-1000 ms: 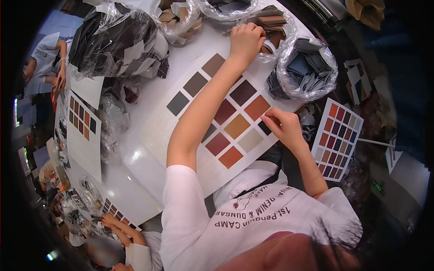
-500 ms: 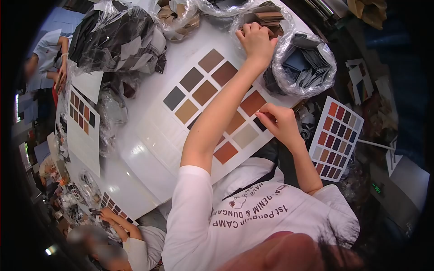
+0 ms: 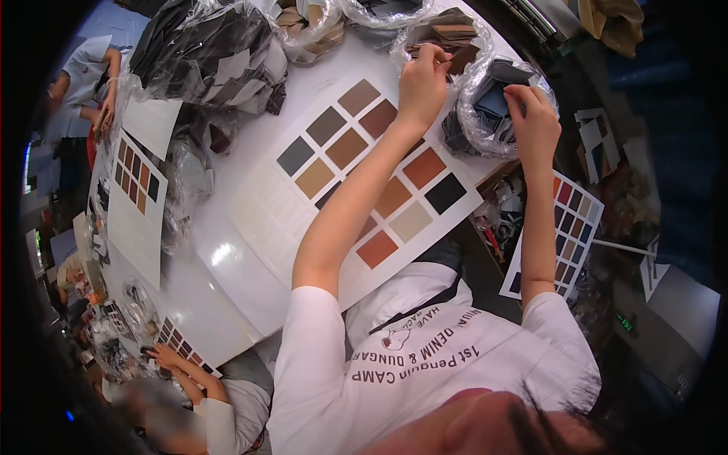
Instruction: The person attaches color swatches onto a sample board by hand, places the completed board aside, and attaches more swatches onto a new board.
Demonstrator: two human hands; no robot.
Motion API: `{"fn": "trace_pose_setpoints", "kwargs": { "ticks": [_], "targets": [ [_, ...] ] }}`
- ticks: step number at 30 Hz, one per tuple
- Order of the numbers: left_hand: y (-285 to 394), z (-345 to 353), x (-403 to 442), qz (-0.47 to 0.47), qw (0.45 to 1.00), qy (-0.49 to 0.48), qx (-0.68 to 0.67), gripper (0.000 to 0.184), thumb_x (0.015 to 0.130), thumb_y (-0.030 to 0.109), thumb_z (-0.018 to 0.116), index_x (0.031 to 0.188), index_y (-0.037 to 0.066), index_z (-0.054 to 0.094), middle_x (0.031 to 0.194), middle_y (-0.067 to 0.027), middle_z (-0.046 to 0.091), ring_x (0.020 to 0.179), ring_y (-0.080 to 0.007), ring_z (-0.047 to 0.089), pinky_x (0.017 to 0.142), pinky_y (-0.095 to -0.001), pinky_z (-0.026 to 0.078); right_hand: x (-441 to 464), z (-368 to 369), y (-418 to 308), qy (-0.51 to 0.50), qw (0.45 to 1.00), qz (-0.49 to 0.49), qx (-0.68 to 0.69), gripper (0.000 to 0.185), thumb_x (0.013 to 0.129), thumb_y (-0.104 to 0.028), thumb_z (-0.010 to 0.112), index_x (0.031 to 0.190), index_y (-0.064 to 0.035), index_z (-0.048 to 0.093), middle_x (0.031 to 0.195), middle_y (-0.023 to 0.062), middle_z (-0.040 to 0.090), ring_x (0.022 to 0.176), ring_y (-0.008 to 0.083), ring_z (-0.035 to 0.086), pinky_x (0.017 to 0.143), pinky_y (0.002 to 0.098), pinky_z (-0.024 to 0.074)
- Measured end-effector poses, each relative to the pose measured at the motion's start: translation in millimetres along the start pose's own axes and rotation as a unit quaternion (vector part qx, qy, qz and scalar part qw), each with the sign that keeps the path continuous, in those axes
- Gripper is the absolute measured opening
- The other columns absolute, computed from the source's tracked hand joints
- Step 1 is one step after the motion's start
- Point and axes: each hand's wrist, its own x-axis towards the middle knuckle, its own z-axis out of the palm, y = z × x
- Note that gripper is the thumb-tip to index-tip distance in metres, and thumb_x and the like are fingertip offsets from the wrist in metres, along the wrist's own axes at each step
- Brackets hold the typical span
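My left hand (image 3: 425, 85) is over the plastic bag of brown pieces (image 3: 453, 32), its thumb and fingers pinched together; what they hold, if anything, is hidden. Farther right, my right hand (image 3: 535, 125) reaches over the bag of dark blue and grey pieces (image 3: 485, 125), also with its fingertips together. Anything between them is too small to make out. Below my hands a large white sheet (image 3: 462, 208) with rows of coloured squares lies on the table, partly covered by my left forearm. A black square (image 3: 445, 194) shows at its right corner.
A big bag of dark pieces (image 3: 220, 64) stands at the upper left. Another swatch sheet (image 3: 136, 235) lies left, and a chart of small squares (image 3: 565, 235) is at the right, behind my right forearm. Co-workers (image 3: 87, 72) are at the left and lower left (image 3: 227, 417).
My right hand has left the black square and moved up to the dark bag. My left hand went from the sheet side to the brown bag, where its spread fingers have closed.
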Motion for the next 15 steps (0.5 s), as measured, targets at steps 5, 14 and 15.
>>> {"fn": "trace_pose_setpoints", "kwargs": {
  "ticks": [5,14,15],
  "targets": [
    [52.6,-99.6,-82.6,-0.134,0.988,0.014,-0.076,0.018,0.096,0.0,0.049,0.114,0.002,0.044,0.08,-0.0082,0.066,0.072,-0.0106,0.065,0.056,-0.0229,0.047,24.7,36.3,19.2,-0.051,0.993,-0.066,-0.083,0.008,0.086,-0.023,0.065,0.09,-0.0168,0.066,0.084,0.0004,0.066,0.075,0.0251,0.066,0.062,0.0368,0.0502],
    [90.8,-209.0,-260.7,-0.333,0.93,0.13,-0.087,0.012,0.091,-0.002,0.057,0.102,-0.004,0.06,0.091,-0.009,0.068,0.07,-0.011,0.062,0.054,-0.0219,0.044,29.8,35.1,20.1,-0.069,0.981,-0.075,-0.166,0.012,0.088,-0.025,0.062,0.09,-0.014,0.066,0.089,0.002,0.068,0.079,0.0274,0.067,0.065,0.0396,0.0508],
    [91.5,-211.7,-271.7,-0.345,0.918,0.161,-0.114,0.011,0.091,-0.002,0.057,0.101,-0.003,0.06,0.09,-0.0091,0.068,0.067,-0.0108,0.062,0.054,-0.0226,0.043,30.3,35.2,24.4,-0.088,0.976,-0.078,-0.182,0.015,0.09,-0.026,0.06,0.092,-0.0121,0.066,0.091,0.0041,0.069,0.081,0.0289,0.067,0.068,0.0399,0.0513]
  ]
}}
